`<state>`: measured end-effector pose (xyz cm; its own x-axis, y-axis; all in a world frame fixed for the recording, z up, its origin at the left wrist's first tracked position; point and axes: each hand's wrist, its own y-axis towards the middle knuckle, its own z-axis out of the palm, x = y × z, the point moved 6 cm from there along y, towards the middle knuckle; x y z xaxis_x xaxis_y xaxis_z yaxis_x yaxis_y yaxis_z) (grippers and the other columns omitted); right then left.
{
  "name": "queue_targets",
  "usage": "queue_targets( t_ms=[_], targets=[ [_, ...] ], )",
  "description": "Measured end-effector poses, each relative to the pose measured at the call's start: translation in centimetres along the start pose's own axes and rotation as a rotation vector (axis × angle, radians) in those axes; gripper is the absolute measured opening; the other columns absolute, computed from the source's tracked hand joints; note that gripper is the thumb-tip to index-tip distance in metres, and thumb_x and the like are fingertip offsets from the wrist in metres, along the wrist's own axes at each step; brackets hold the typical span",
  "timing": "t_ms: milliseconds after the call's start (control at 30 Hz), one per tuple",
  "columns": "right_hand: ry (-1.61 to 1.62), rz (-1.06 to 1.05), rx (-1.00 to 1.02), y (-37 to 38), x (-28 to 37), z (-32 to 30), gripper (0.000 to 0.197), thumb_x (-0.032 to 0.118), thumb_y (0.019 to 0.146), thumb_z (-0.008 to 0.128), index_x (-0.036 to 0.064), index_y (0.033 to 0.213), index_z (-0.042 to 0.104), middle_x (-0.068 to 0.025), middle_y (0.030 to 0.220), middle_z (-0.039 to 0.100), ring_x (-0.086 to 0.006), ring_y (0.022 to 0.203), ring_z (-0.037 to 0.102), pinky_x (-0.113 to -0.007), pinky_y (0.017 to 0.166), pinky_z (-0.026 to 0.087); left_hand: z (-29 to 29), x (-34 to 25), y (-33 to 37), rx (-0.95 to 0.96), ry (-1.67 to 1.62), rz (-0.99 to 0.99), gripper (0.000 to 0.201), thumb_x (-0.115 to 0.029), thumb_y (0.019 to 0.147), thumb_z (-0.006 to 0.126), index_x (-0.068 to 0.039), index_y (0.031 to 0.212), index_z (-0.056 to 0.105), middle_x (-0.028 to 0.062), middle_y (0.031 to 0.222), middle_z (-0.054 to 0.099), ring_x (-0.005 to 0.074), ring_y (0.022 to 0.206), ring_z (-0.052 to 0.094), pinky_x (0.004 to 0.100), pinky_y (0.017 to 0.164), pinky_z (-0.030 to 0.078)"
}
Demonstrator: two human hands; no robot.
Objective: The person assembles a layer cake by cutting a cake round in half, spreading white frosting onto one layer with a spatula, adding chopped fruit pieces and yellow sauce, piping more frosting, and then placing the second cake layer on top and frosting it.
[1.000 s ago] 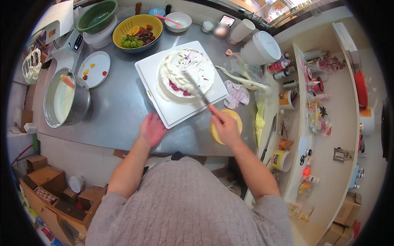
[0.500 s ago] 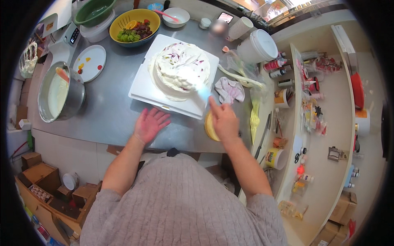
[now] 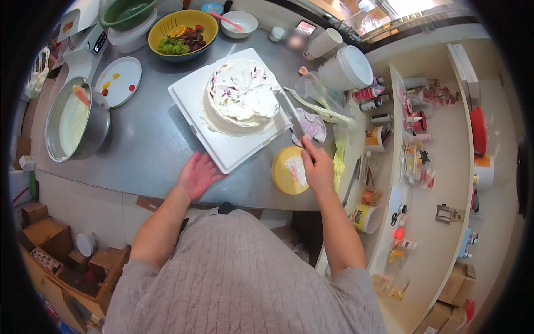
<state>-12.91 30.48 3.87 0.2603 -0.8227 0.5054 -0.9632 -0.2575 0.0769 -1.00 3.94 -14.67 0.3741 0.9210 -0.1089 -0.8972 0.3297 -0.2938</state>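
A round cake (image 3: 240, 92) coated in white cream, with dark fruit bits showing through, sits on a square white board (image 3: 186, 100). At the board's near corner is my left hand (image 3: 200, 175), palm up, fingers stretched out, their tips at the board's edge. My right hand (image 3: 319, 170) is closed around the handle of a cake spatula (image 3: 292, 111). Its long metal blade points away from me, the tip by the right side of the cake. Close beside my right hand lies a round yellow sponge layer (image 3: 283, 167) with a whitish, pink-tinged patch on top.
Left stand a steel mixing bowl (image 3: 103, 131) of cream and a white plate (image 3: 125, 75) with fruit pieces. Behind are a yellow fruit bowl (image 3: 161, 30) and a white bowl (image 3: 239, 32). A crumpled cloth (image 3: 312, 127), a white bucket (image 3: 350, 67) and shelves (image 3: 434, 195) are on the right.
The board with the cake has turned clockwise, one corner now pointing toward me. The spatula and my right hand have shifted slightly right, uncovering more of the sponge layer.
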Motion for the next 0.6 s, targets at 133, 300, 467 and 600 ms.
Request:
queue_targets(
  t_ms=[133,300,467,600],
  targets=[
    [0.325,-0.067,0.059,-2.2,2.9,4.6,0.037,0.009,0.09,0.063,0.0134,0.127,0.064,-0.0104,0.08,0.059,-0.0242,0.07,0.058,-0.032,0.066,0.048,-0.1,-1.9,0.6,-0.046,-0.071,0.11,0.059,-0.045,0.101,0.031,-0.005,0.143,0.036,0.0177,0.143,0.042,0.0354,0.133,0.041,0.0546,0.111,0.031],
    [-0.56,-0.128,-0.057,0.3,4.3,1.2,0.037,0.009,0.09,0.063,0.0126,0.127,0.063,-0.0088,0.087,0.065,-0.0186,0.075,0.06,-0.028,0.071,0.049,0.0,-3.6,0.4,-0.037,-0.083,0.144,0.058,-0.046,0.101,0.033,-0.002,0.139,0.041,0.0201,0.143,0.042,0.0387,0.133,0.039,0.056,0.11,0.033],
    [0.278,-0.147,0.049,-1.5,3.4,3.7,0.035,0.013,0.09,0.065,0.0166,0.125,0.065,-0.0079,0.08,0.058,-0.0248,0.07,0.058,-0.034,0.066,0.049,-0.2,-0.3,0.6,-0.022,-0.043,-0.01,0.061,-0.048,0.1,0.034,-0.005,0.142,0.04,0.0207,0.146,0.041,0.0393,0.134,0.039,0.058,0.109,0.032],
    [-0.346,-0.241,-0.038,-0.7,7.7,2.7,0.035,0.012,0.089,0.064,0.0128,0.125,0.065,-0.0106,0.086,0.062,-0.0244,0.075,0.061,-0.034,0.067,0.05,-0.6,-3.2,0.4,-0.096,-0.023,0.116,0.062,-0.048,0.1,0.03,-0.006,0.147,0.034,0.0178,0.148,0.04,0.0342,0.137,0.038,0.0523,0.111,0.031]
  ],
)
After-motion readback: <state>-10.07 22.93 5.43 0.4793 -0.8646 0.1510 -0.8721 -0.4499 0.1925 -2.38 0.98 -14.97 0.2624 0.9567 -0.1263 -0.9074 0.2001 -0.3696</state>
